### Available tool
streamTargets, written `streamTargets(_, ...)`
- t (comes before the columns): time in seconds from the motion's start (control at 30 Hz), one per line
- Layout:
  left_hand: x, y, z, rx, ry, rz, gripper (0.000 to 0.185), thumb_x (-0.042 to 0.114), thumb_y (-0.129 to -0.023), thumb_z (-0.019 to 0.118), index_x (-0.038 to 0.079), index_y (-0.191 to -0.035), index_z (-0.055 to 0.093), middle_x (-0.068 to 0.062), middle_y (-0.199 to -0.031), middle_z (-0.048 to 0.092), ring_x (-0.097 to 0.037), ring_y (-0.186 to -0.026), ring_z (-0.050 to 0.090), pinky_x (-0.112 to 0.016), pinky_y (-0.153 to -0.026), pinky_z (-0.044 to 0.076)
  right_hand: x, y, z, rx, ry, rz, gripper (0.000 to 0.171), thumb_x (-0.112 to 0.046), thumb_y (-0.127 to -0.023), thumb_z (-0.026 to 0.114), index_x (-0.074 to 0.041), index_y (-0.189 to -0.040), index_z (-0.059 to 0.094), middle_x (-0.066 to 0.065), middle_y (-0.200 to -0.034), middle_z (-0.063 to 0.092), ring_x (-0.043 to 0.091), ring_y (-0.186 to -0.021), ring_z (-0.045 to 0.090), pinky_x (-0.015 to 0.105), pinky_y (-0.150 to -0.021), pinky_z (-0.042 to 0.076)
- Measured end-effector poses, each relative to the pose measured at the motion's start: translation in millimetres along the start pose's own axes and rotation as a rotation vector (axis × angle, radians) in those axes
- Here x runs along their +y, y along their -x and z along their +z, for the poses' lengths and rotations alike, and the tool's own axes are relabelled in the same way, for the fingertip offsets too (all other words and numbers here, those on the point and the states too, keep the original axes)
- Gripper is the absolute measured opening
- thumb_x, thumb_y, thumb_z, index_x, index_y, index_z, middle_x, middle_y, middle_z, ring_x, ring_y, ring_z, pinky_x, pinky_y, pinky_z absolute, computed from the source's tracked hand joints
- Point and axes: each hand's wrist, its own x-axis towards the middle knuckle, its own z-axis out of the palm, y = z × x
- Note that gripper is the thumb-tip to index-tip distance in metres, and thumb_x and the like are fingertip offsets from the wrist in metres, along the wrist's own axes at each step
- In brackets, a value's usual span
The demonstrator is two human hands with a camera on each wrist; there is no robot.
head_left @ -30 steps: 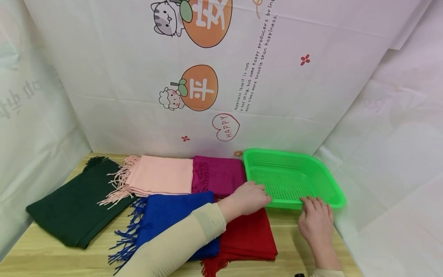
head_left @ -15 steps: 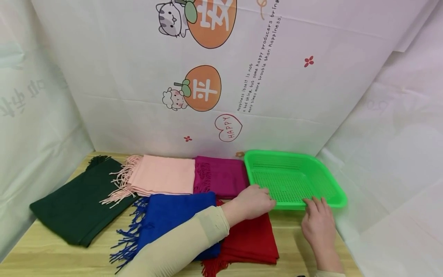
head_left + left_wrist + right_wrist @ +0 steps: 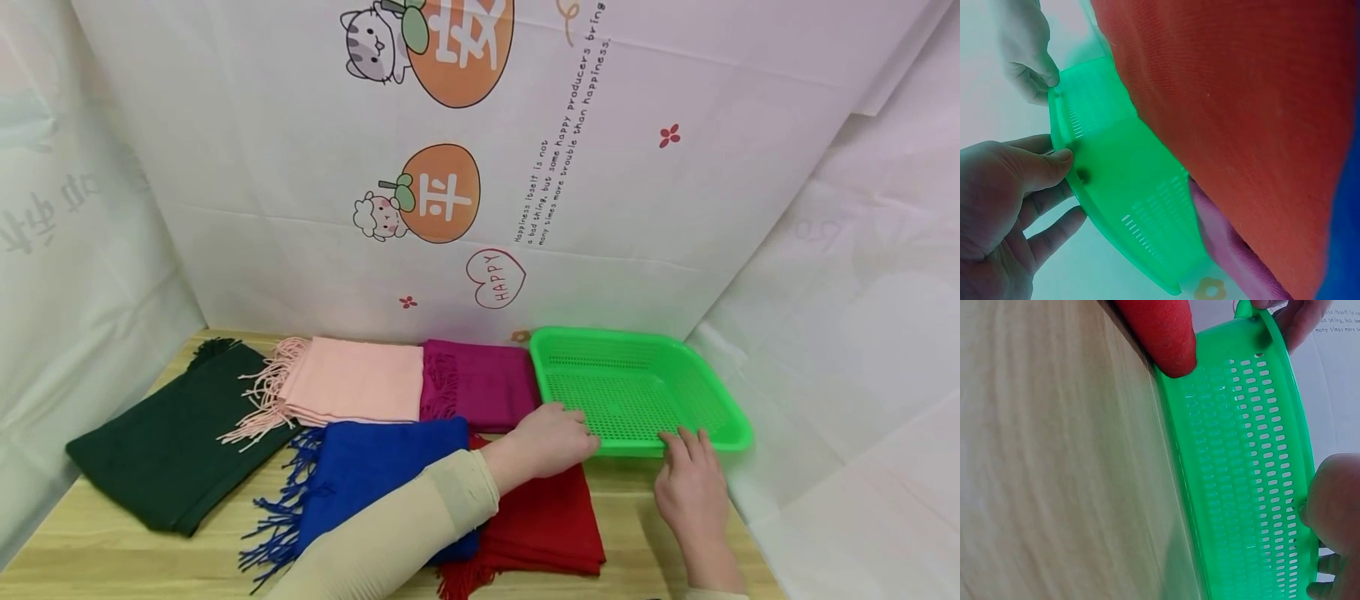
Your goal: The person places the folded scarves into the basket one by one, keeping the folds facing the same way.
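Note:
A green plastic basket [image 3: 637, 450] with perforated sides stands at the back right of the table, against the patterned backdrop. My left hand [image 3: 551, 442] pinches its near rim toward the left corner. In the left wrist view the thumb [image 3: 1054, 167] lies on the outer wall and the fingers reach over the rim. Farther right, my right hand [image 3: 690, 492] holds the same rim, fingertips over the edge and thumb on the outside in the right wrist view. Under my left forearm lie a folded red scarf [image 3: 555, 525] and a folded blue scarf [image 3: 375, 458], both partly covered.
Beside the basket's left end lies a folded magenta scarf [image 3: 487, 383], then a pink fringed scarf [image 3: 356, 379]. A dark green scarf [image 3: 180, 442] sits at far left on the wooden table [image 3: 127, 558]. White printed cloth [image 3: 300, 275] walls the back and sides.
The head view shifts slightly, so the scene sits a little farther right and lower. Both hands stay on the basket's near rim, and the scarves lie as before.

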Motion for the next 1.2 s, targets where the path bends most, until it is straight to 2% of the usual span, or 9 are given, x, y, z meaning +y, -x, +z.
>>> streamTargets(0.13, 0.9, 0.4, 0.0, 0.01, -0.004, -0.003, 0.02, 0.026, -0.115, 0.065, 0.041, -0.117, 0.078, 0.023, -0.113, 0.076, -0.002, -0.108, 0.061, -0.022, -0.077, 0.043, -0.9, 0.5, -0.2, -0.001, -0.001, 0.007, 0.031, -0.001, -0.11, 0.047, 0.003, -0.133, 0.068, 0.037, -0.15, 0.057, 0.065, -0.149, 0.039, 0.08, -0.118, 0.033)
streamTargets(0.23, 1.3, 1.0, -0.6, 0.006, 0.001, -0.006, 0.021, 0.027, -0.115, 0.064, 0.042, -0.122, 0.078, 0.024, -0.117, 0.076, -0.002, -0.109, 0.061, -0.022, -0.078, 0.044, -1.6, 0.9, -0.3, 0.001, 0.0, 0.008, 0.031, -0.001, -0.11, 0.047, 0.003, -0.133, 0.068, 0.038, -0.149, 0.057, 0.066, -0.148, 0.039, 0.08, -0.118, 0.033)
streamTargets(0.43, -0.2, 4.5, -2.4, -0.044, 0.072, -0.013, 0.03, 0.027, -0.115, 0.065, 0.04, -0.14, 0.075, 0.022, -0.133, 0.073, -0.004, -0.123, 0.061, -0.023, -0.094, 0.05, -3.0, 1.1, 0.6, 0.001, 0.008, 0.006, 0.033, 0.001, -0.108, 0.047, 0.005, -0.134, 0.068, 0.04, -0.148, 0.056, 0.067, -0.146, 0.04, 0.082, -0.117, 0.033)
streamTargets(0.6, -5.5, 9.0, -5.8, -0.062, 0.137, -0.029, 0.036, 0.024, -0.112, 0.068, 0.037, -0.145, 0.072, 0.02, -0.144, 0.069, -0.005, -0.134, 0.059, -0.023, -0.105, 0.051, -7.5, 0.0, -0.8, -0.001, 0.007, -0.001, 0.041, 0.004, -0.102, 0.047, 0.006, -0.138, 0.065, 0.04, -0.149, 0.054, 0.067, -0.146, 0.039, 0.08, -0.122, 0.028)
streamTargets(0.77, -12.2, 15.3, -3.6, -0.033, 0.16, -0.057, 0.034, 0.026, -0.114, 0.063, 0.034, -0.146, 0.072, 0.016, -0.146, 0.069, -0.008, -0.136, 0.06, -0.025, -0.107, 0.052, -16.0, -1.5, -2.1, 0.028, -0.03, -0.051, 0.048, 0.006, -0.094, 0.054, 0.007, -0.14, 0.065, 0.039, -0.15, 0.055, 0.066, -0.145, 0.041, 0.077, -0.126, 0.023)
streamTargets(0.93, -21.5, 23.5, -3.1, -0.001, 0.177, -0.085, 0.034, 0.03, -0.116, 0.062, 0.031, -0.148, 0.072, 0.01, -0.149, 0.069, -0.012, -0.14, 0.06, -0.029, -0.108, 0.054, -24.1, -2.6, -2.0, 0.073, -0.073, -0.116, 0.05, 0.007, -0.09, 0.058, 0.007, -0.139, 0.066, 0.039, -0.15, 0.057, 0.064, -0.145, 0.043, 0.076, -0.128, 0.022)
streamTargets(1.2, -36.9, 42.2, 2.2, -0.005, 0.267, -0.151, 0.04, 0.033, -0.114, 0.066, 0.027, -0.154, 0.068, 0.006, -0.155, 0.065, -0.016, -0.145, 0.058, -0.034, -0.114, 0.052, -34.0, -3.4, -0.3, 0.118, -0.111, -0.182, 0.055, 0.008, -0.085, 0.062, 0.007, -0.14, 0.067, 0.037, -0.151, 0.057, 0.062, -0.145, 0.045, 0.071, -0.13, 0.023)
